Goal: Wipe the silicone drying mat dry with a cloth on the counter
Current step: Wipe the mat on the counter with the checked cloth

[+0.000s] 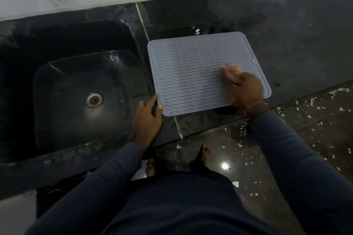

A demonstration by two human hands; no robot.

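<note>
- One head view: your grey silicone mat [191, 70] lies flat on the dark worktop [286, 34], just right of the sink [76, 91].
- Your left hand [146, 118] rests at its near-left corner, fingers straight, index and thumb touching the edge.
- Your right hand [248, 89] grips a pink cloth [230, 72], blurred, on the mat's right part.

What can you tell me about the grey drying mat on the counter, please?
The mat is a blue-grey, rubbery-looking rectangle with rounded corners, a raised rim and wavy ridges. It lies flat, askew, on the counter beside the sink. The left hand touches its near-left corner; the right hand presses a pink cloth onto its right part.
</note>
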